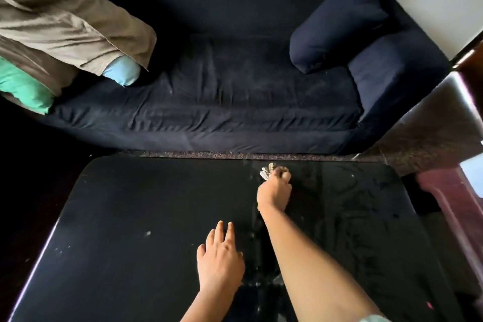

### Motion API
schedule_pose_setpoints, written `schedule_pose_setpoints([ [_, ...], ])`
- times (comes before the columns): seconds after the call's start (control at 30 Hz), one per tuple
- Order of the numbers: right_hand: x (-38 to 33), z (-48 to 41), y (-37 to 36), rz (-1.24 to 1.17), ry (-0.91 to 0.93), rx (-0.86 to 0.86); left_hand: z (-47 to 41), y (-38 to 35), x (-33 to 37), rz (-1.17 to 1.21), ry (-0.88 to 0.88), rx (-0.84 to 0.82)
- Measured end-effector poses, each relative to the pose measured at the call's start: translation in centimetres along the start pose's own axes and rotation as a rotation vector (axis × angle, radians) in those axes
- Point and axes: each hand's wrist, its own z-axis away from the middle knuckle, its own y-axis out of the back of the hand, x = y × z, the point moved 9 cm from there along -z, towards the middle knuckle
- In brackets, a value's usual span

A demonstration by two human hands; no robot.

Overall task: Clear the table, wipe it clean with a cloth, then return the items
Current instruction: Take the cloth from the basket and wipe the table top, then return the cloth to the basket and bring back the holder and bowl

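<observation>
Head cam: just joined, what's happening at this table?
A person is wiping the black table with a cloth. The right hand grips the bunched pale cloth near the far edge, right of centre. The left hand is open, fingers straight, at the tabletop nearer the camera. Smeared wipe streaks show on the right part; pale specks dot the left part.

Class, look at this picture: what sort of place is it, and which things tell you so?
Most likely a living room in a home: a dark blue sofa with a cushion stands behind a low black table, which the right hand wipes with a cloth.
</observation>
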Motion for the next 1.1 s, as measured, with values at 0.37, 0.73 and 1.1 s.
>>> schedule_pose_setpoints([
  [0.37,-14.0,9.3,-8.5,-0.518,0.323,-1.143,-0.8,-2.4,-0.4,-0.176,-0.043,-0.118],
  [0.73,5.2,5.8,11.9,-1.071,-0.083,-0.682,1.7,1.7,9.7,0.800,0.047,-0.123],
  [1.1,29.0,-8.5,41.1,-1.156,-0.213,-0.088,5.9,7.1,46.0,1.488,-0.120,-0.252],
])
